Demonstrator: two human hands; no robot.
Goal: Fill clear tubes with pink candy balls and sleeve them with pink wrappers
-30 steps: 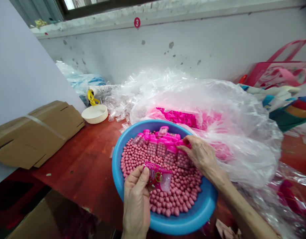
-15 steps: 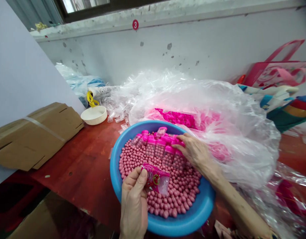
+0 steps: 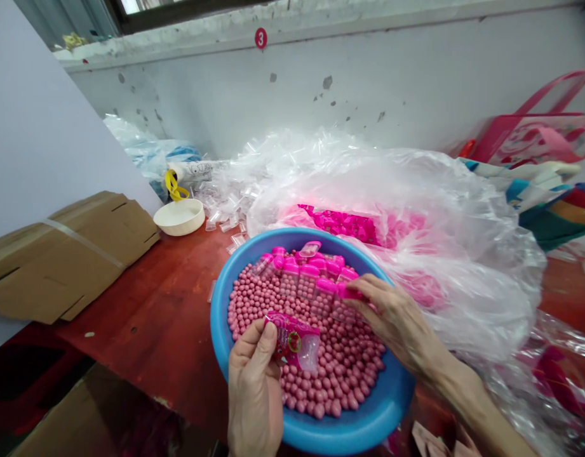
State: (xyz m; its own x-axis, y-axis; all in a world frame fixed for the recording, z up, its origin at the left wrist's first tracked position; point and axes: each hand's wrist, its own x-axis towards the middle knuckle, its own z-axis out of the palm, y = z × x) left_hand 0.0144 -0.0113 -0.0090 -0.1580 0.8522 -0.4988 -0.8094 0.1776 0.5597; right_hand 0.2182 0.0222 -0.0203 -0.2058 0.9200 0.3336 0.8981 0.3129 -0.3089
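Observation:
A blue basin point(image 3: 235, 270) on the red table holds several small pink candy balls point(image 3: 340, 371). Along its far side stands a row of filled clear bottles with pink caps point(image 3: 304, 273). My left hand point(image 3: 254, 387) pinches an open clear bottle with a pink label point(image 3: 295, 339) over the candy, its mouth tilted to the right. My right hand point(image 3: 392, 314) is closed on a pink cap point(image 3: 352, 293) at the right end of the row.
A big clear plastic bag point(image 3: 416, 209) with pink caps point(image 3: 344, 223) inside lies behind the basin. Loose clear bottles point(image 3: 225, 206), a white bowl point(image 3: 180, 217) and flattened cardboard point(image 3: 68, 254) lie to the left. Coloured bags point(image 3: 540, 152) sit at the right.
My right hand has drawn back from the row of bottles towards me with a pink cap in its fingers. The left hand with its bottle has shifted slightly left.

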